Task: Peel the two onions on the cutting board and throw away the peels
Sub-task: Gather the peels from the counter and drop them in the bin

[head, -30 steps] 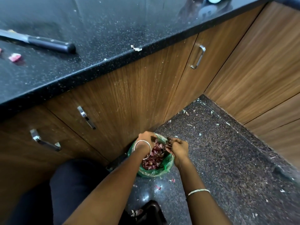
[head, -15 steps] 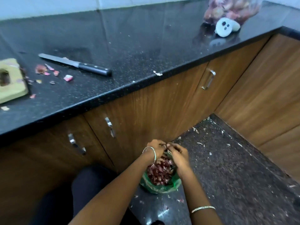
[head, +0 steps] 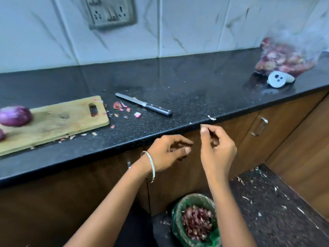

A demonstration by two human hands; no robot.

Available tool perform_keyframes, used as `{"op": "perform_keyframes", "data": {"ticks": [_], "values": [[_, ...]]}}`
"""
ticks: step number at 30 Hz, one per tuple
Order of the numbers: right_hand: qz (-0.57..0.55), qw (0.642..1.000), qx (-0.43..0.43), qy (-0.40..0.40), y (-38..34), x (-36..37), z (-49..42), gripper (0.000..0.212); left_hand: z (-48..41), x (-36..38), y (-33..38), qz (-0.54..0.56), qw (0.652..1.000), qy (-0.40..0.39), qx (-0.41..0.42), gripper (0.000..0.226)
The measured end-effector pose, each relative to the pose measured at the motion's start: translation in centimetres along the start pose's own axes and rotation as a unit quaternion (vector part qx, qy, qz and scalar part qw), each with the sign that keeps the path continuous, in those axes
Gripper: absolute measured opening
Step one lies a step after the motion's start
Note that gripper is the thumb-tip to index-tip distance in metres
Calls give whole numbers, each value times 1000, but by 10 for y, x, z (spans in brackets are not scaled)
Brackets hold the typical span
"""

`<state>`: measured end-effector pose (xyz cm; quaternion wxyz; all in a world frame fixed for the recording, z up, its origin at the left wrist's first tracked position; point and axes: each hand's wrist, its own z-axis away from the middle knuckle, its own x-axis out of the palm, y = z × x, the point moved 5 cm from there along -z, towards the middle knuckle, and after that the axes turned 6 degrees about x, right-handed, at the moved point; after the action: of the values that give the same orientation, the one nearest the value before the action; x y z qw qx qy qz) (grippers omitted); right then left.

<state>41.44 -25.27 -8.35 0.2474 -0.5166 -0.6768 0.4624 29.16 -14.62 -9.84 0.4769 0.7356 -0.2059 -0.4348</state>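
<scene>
A peeled purple onion [head: 15,115] lies on the wooden cutting board [head: 58,122] at the left; a second onion [head: 1,134] shows only at the frame's left edge. Peel scraps [head: 122,107] lie on the black counter between the board and a knife [head: 144,106]. A green-lined bin [head: 194,221] full of purple peels stands on the floor below. My left hand [head: 169,151] and my right hand [head: 216,148] hover in front of the counter edge, above the bin, fingers loosely curled and apart, holding nothing.
A clear bag of onions [head: 288,57] and a white controller [head: 277,79] sit at the counter's far right. Wooden cabinet doors with metal handles [head: 259,126] run under the counter. Peel bits litter the dark floor [head: 267,202].
Both hands have risen from the bin's rim up to the counter edge. The view has tilted upward, bringing the cutting board, onions and wall into sight.
</scene>
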Motion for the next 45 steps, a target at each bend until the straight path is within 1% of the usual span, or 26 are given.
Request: {"op": "perform_keyframes", "data": {"ticks": [2,4,6,8,10,12,15,18,21,23,24,25,28,30,31,33,36,38,40,45], "values": [[-11,999,-32,-28,-26,24,-5,11,10,-36,11,11,999,48,12,22],[-19,997,-52,-56,-45,49,-6,11,23,-69,18,21,996,90,0,22],[-14,994,-67,-90,-58,71,-5,11,37,-97,23,-2,991,136,-15,19],[10,987,-83,-134,-69,95,-1,11,51,-129,21,-58,979,196,-23,14],[53,975,-88,-195,-77,119,6,11,65,-164,16,-151,955,254,-23,10],[92,956,-89,-262,-84,144,16,13,80,-193,8,-245,927,280,-47,10],[142,925,-106,-335,-98,181,25,21,98,-224,-5,-349,890,272,-107,25],[175,884,-154,-406,-112,223,30,31,106,-235,-15,-437,858,219,-156,52],[198,833,-187,-482,-124,261,41,44,106,-238,-20,-459,850,185,-181,62],[250,790,-204,-521,-127,279,47,43,104,-241,-21,-461,852,171,-180,64],[281,774,-210,-527,-126,284,47,40,103,-244,-22,-462,853,160,-183,66],[306,766,-213,-524,-125,287,45,40,102,-245,-23,-461,855,149,-186,68],[337,770,-224,-493,-119,288,38,40,98,-251,-25,-457,862,122,-184,71],[362,774,-236,-463,-115,284,36,39,95,-252,-24,-448,872,99,-170,67],[372,782,-236,-440,-114,279,34,39,92,-252,-23,-445,876,87,-162,63],[366,816,-220,-389,-115,266,27,39,85,-249,-20,-450,878,65,-150,58],[294,876,-193,-330,-118,244,18,35,73,-245,-18,-466,873,50,-137,56],[254,898,-191,-304,-118,235,15,32,68,-246,-18,-477,869,50,-123,54],[231,908,-192,-293,-117,228,16,29,67,-248,-18,-488,864,51,-108,52],[193,911,-206,-301,-117,211,34,25,75,-254,-24,-449,885,79,-93,47]]}}
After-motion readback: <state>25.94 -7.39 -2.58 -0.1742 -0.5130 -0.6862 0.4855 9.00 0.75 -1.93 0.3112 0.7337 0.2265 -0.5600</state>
